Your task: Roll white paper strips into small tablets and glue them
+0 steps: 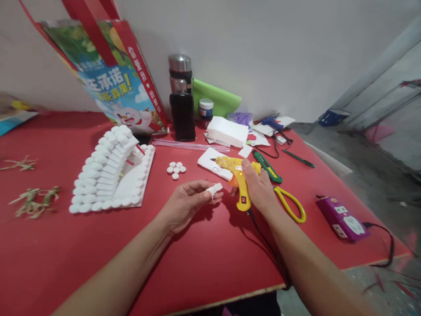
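Note:
Between the thumb and fingers of my left hand (186, 204) is a small white piece (215, 189), uneven in outline. My right hand (260, 188) grips a yellow hot glue gun (242, 186), whose nozzle points left above a white sheet (210, 161). An orange light glows on the gun, and a red switch shows low on its handle. Several round white pieces (175, 169) lie together beyond my left hand. Farther left stands a white model (108, 175) with stepped white strips, edged with rounded white pieces.
Right of the glue gun lie a green utility knife (268, 166) and a yellow-handled tool (292, 205). A purple box (342, 219) with a cable sits near the right edge. Behind are a black phone (182, 116), a steel flask (180, 66), white stacked sheets (226, 131) and a printed bag (115, 83).

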